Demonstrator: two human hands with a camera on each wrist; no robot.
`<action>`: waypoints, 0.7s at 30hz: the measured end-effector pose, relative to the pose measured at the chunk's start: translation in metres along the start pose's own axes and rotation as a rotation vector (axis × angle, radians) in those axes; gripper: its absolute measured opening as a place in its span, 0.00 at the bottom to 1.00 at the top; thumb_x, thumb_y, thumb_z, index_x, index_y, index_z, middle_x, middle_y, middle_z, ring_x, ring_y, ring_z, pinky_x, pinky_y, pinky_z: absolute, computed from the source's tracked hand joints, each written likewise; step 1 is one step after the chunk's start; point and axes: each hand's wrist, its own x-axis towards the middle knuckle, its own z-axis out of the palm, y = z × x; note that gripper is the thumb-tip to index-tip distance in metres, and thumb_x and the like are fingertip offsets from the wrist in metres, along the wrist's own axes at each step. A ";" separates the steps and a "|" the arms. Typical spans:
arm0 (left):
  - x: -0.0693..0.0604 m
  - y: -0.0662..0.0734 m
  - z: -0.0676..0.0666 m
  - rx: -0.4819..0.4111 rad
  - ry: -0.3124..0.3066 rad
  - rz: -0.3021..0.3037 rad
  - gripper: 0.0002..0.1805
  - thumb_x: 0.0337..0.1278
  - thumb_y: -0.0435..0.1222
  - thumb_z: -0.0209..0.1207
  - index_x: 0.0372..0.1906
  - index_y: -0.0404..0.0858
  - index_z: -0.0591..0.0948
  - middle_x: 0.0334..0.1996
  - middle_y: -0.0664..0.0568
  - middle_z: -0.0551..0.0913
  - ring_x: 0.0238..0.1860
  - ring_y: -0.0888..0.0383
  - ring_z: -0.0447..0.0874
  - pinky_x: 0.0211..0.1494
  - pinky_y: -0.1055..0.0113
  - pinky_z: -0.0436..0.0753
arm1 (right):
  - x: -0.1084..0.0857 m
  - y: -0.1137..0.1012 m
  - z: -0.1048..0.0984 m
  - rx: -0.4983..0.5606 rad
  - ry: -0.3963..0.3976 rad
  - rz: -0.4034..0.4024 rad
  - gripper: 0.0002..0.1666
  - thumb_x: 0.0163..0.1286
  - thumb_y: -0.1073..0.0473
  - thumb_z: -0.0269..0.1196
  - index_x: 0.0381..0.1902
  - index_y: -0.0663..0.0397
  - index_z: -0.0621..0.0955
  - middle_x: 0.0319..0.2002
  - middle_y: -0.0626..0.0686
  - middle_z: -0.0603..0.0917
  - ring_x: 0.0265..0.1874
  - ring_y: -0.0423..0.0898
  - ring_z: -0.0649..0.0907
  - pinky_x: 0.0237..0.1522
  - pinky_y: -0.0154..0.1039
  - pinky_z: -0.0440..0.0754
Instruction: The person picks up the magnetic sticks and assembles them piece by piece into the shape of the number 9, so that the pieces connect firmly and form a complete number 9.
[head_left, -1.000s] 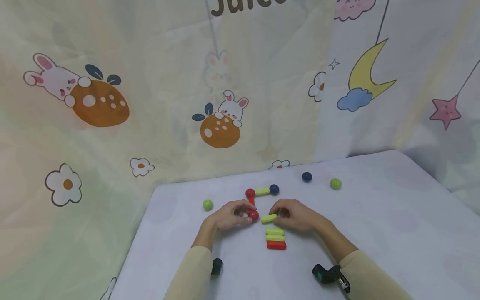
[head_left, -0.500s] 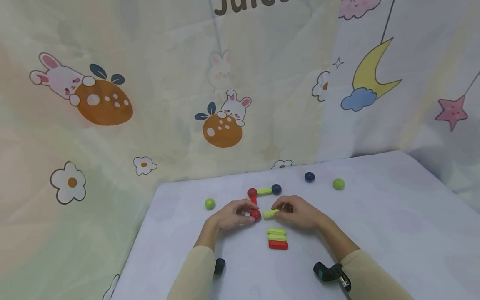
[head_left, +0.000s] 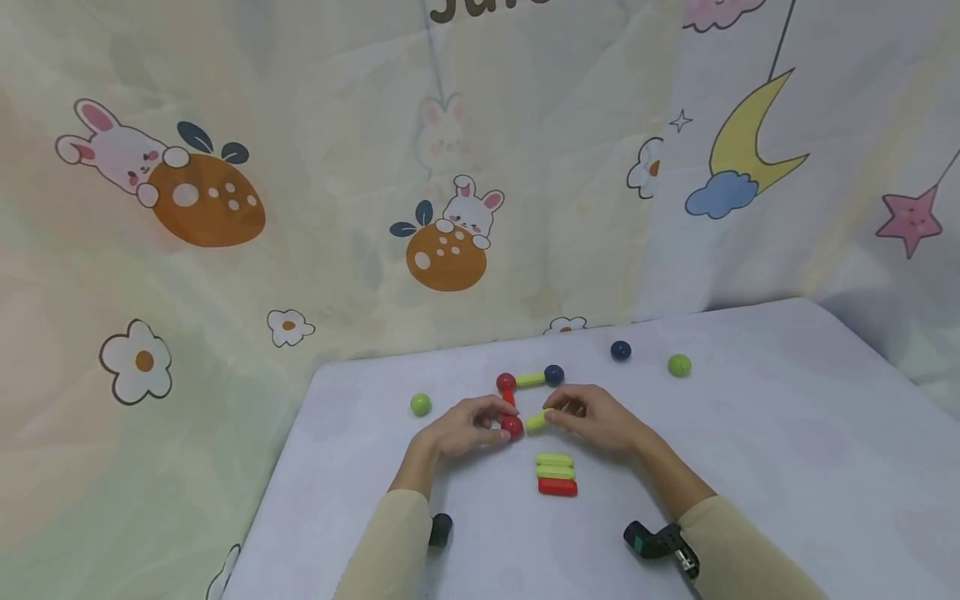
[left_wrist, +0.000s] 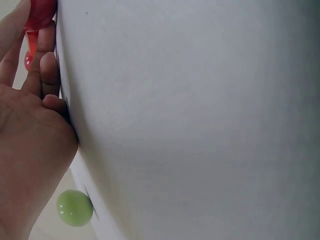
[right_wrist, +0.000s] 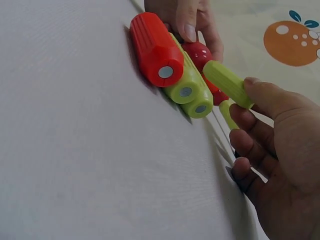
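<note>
Lime rod (head_left: pixel 537 421) is pinched between thumb and forefinger of the right hand (head_left: pixel 596 418); the other fingers are loosely curled, slightly apart. Rod is held at a slant, its free end just right of the near red ball (head_left: pixel 512 427), apparently not touching. That ball is pinched by thumb and fingers of the left hand (head_left: pixel 467 427), the smaller fingers bent. On the far side, the ball is joined by a red link (head_left: pixel 508 397) to the far red ball (head_left: pixel 506 382); from there a lime link (head_left: pixel 530 379) and blue ball (head_left: pixel 554 375) are extended rightward. Pale discs (right_wrist: pixel 165 72) are set in the ends of the red rod (head_left: pixel 557 487) and lime pair (head_left: pixel 555 460), laid nearer; magnets are suspected. Risks, as judged: if contact is made at this slant, a crooked seat could be got; if the ball is loosely held, the chain could be swung askew; if the right fingers are dropped nearer, the laid rods might be brushed.
</note>
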 end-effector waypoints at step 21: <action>-0.001 0.004 0.002 -0.008 0.013 -0.001 0.18 0.64 0.42 0.67 0.58 0.56 0.83 0.50 0.60 0.82 0.54 0.55 0.73 0.58 0.55 0.75 | -0.001 0.008 0.002 0.001 -0.030 -0.026 0.10 0.69 0.52 0.70 0.46 0.44 0.85 0.34 0.44 0.81 0.35 0.45 0.78 0.37 0.34 0.76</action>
